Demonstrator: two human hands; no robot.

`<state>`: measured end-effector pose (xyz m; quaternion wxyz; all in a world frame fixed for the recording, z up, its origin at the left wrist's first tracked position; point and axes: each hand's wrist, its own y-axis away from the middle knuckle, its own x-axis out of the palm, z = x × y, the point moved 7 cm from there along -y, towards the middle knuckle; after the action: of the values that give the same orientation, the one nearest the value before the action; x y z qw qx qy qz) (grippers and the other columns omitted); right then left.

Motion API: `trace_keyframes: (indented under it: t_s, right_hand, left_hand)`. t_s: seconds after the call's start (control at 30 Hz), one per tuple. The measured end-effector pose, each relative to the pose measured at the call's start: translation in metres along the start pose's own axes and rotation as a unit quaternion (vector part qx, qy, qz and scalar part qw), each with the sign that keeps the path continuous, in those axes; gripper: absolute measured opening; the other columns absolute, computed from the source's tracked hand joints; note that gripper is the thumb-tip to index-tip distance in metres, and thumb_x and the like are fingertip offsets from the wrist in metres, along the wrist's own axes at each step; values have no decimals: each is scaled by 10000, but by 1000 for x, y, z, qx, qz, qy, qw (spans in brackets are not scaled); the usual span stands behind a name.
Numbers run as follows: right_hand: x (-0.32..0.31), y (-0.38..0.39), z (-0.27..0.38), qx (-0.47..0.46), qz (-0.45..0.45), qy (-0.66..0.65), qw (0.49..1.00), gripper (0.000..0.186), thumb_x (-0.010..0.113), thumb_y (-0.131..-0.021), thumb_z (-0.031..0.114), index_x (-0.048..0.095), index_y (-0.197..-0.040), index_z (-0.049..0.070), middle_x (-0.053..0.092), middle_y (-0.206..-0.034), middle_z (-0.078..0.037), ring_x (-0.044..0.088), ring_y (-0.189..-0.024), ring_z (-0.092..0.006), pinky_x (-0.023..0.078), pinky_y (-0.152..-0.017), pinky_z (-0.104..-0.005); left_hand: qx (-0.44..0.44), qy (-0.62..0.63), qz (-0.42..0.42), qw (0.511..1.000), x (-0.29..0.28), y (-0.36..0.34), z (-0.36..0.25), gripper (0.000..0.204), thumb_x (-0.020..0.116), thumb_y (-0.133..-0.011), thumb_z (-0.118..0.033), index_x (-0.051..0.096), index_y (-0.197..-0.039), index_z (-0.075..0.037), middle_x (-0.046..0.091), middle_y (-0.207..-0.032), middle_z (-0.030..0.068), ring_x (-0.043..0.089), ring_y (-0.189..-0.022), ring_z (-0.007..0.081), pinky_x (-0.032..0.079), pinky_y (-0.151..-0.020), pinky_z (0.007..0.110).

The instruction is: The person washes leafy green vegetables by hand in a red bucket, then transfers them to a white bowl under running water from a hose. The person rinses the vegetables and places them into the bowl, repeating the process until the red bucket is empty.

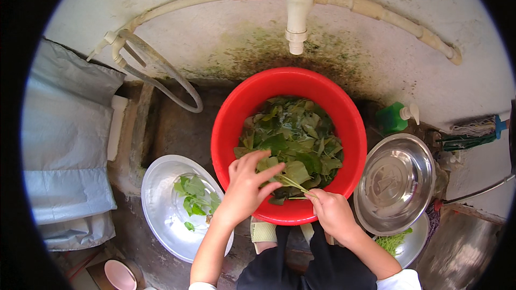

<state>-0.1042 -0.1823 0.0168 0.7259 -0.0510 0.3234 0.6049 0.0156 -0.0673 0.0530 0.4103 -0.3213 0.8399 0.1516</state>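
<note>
In the head view, the only one, I see a person bent over a red tub (234, 115), a heap of wet green leaves (293, 134) inside it. The right hand (336, 216) is pinching a few leafy stems (293, 183) between thumb and fingers, just inside the near rim. The left hand (248, 185) is spread, fingers parted, beside those stems and above the heap; whether a fingertip touches them I can't tell.

I'd judge the step in hand to be sorting or picking over the greens, stem by stem. The next move seems to call for a steady right pinch while the left fingers close gently on a leaf or stalk, without crushing it.

A silver bowl (160, 204) to the left holds a few loose leaves (196, 196).

As for writing, the green pump bottle (391, 118) shows nothing I can read, and a faint mark in the steel basin (365, 204) isn't legible. I spot no brand.
</note>
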Motion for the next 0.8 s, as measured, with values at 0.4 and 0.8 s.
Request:
trace_keyframes:
  t_s: [0.4, 0.8]
  right_hand:
    - [-2, 1, 21, -91, -38, 50, 994, 117, 515, -789, 61, 566, -883, 14, 598, -735, -155, 565, -645, -325, 447, -592, -385]
    - [-7, 5, 19, -141, -64, 40, 987, 155, 546, -724, 19, 543, -879, 36, 565, -711, -94, 551, -663, -275, 416, -583, -367]
  left_hand:
    - [11, -105, -158, 982, -6, -7, 10, 53, 627, -613, -54, 586, -623, -21, 553, -1065, 90, 481, -1048, 281, 272, -923, 430]
    - [59, -31, 23, 997, -1, -16, 3, 273, 648, -696, -119, 653, -964, -172, 356, -1309, 139, 318, -1199, 322, 260, -964, 411]
